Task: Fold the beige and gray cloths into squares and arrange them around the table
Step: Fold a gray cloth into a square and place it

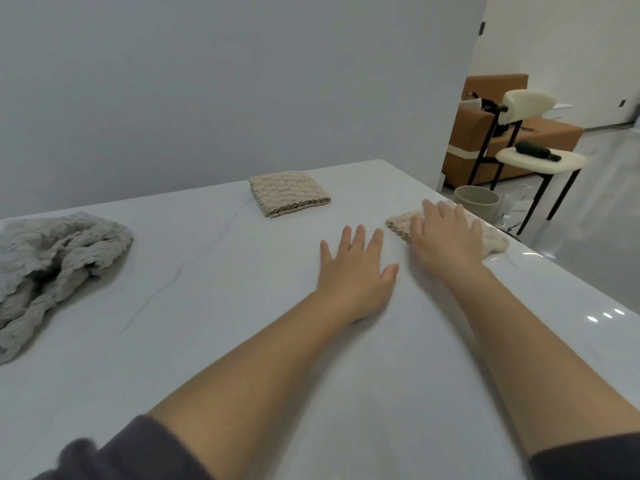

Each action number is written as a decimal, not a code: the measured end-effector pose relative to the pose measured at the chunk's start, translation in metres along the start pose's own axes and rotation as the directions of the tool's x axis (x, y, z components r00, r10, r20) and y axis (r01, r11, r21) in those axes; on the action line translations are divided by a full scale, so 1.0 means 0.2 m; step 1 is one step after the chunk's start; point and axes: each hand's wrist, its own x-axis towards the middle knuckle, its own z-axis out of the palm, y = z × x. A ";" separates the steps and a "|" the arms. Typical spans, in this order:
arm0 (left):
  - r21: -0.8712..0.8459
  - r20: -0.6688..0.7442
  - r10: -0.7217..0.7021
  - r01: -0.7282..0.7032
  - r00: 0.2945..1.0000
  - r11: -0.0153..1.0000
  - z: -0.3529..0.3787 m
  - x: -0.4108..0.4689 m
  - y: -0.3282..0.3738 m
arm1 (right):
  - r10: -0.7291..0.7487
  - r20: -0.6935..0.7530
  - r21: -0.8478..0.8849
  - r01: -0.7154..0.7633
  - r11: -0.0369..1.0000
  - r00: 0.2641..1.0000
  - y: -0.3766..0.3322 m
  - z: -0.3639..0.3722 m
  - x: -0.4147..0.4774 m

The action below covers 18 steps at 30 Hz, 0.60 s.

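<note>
Right hand [446,233] flat, fingers straight, pressing folded beige cloth [491,239] at surface's [242,341] right edge. Left hand [353,271] spread flat beside it.

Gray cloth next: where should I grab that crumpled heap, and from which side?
Probably pinch the raised right-edge ridge of the gray cloth, coming from the right with the left hand; that edge faces the hand, and its folds stand up off the table.

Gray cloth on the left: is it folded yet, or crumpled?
Crumpled, not folded. The gray cloth lies in a loose, rumpled heap on the table, with no flat square edges.
</note>
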 end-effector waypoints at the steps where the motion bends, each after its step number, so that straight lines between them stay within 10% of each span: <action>1: 0.005 -0.022 -0.017 0.017 1.000 1.000 -0.03 -0.09 -0.07 | -0.045 0.014 0.020 0.044 0.999 0.999 -0.08 -0.01 -0.05; 18: 0.001 -0.535 -0.262 0.310 0.803 0.951 -0.50 -1.22 -1.25 | -0.655 0.118 0.338 0.590 0.733 0.747 -1.51 -0.01 -0.85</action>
